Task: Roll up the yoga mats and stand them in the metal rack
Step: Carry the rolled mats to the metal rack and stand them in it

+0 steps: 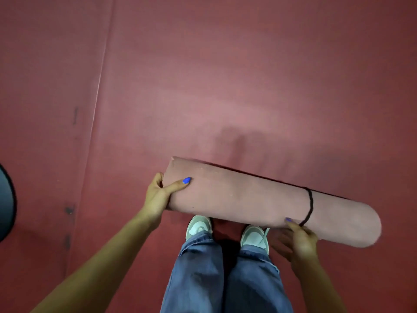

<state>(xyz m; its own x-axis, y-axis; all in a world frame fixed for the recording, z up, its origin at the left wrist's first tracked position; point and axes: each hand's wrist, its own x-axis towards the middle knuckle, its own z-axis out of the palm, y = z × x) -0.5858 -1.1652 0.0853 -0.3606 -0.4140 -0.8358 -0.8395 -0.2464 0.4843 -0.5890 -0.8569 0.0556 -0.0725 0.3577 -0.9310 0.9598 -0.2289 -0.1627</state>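
Note:
A rolled pink yoga mat [248,197] is held level above the floor, slanting from upper left down to lower right. A thin black band [311,205] circles it near its right end. My left hand [159,195] grips the mat's left end, thumb lying on top. My right hand [297,242] holds the roll from below near the band, thumb against its near side. No metal rack is in view.
Red matting [203,75] covers the floor, with a seam [99,91] running down the left side. My legs in blue jeans and pale sneakers [199,225] stand right under the roll. A dark round object [5,204] sits at the left edge.

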